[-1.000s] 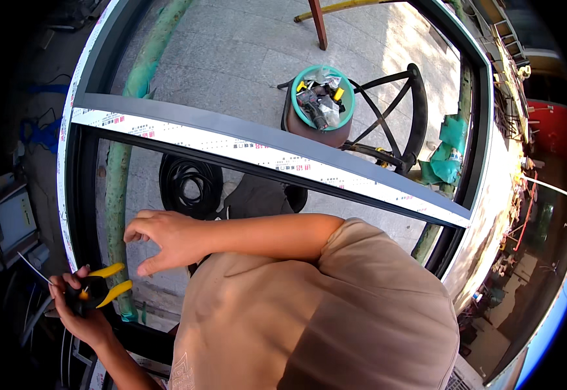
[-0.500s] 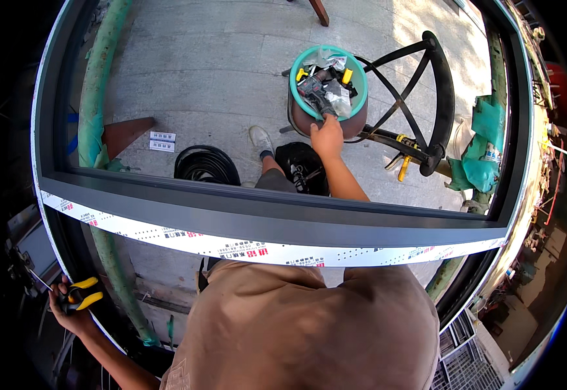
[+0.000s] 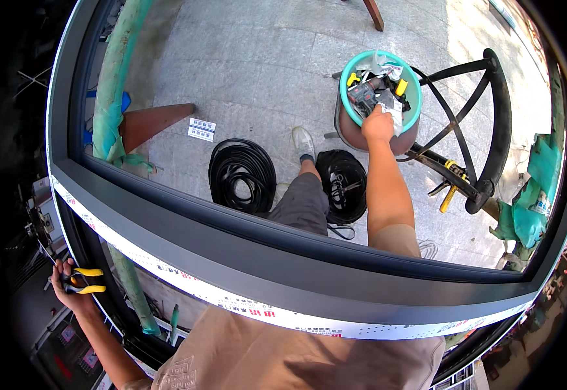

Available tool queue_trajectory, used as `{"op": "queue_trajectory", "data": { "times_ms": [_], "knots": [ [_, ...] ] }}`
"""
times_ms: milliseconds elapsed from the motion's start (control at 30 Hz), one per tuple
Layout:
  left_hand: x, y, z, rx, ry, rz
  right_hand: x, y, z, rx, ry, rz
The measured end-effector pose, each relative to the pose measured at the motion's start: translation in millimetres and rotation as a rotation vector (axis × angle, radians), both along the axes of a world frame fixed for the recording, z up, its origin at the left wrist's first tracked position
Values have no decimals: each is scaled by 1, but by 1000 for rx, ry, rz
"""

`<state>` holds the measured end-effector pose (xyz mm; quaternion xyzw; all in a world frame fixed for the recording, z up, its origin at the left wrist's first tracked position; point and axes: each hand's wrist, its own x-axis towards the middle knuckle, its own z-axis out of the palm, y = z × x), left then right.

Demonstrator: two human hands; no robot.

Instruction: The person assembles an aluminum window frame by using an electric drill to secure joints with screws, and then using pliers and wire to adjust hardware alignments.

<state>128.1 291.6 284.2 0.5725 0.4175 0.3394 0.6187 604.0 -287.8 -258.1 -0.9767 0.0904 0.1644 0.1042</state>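
My left hand (image 3: 70,286), low at the left outside the frame, is closed round pliers (image 3: 90,281) with yellow-and-black handles. A thin rod-like thing sticks up by its fingers; its kind is unclear. My right arm reaches through the dark grey window frame (image 3: 264,240). At the near rim of a teal bucket (image 3: 415,116), my right hand (image 3: 378,123) is closed at the lower end of a dark cordless drill (image 3: 363,97); its fingertips are partly hidden. Around the drill lie plastic bags and yellow-and-black items (image 3: 401,87).
A coil of black cable (image 3: 241,175) and a black bag (image 3: 343,185) lie beyond the frame's lower bar. To the right are a black curved metal stand (image 3: 501,123) and a yellow-handled tool (image 3: 449,195). Green-wrapped poles (image 3: 116,84) flank the frame.
The view has shifted, so the bucket and floor things appear farther right and the frame tilts. My right hand has moved slightly farther in over the bucket's rim. My left hand still holds the pliers.
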Motion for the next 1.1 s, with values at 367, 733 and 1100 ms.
{"op": "queue_trajectory", "data": {
  "times_ms": [367, 733, 1100],
  "knots": [
    [3, -5, -13, -44, -103, -193, -5, -42, 82, 1125, 32, -453],
    [1, -6, -15, -133, -66, -136, -80, -10, 156, 1807, -83, -919],
    [-2, -29, -2, -258, -131, -127, -130, 90, 224, 628, 240, -13]
  ]
}}
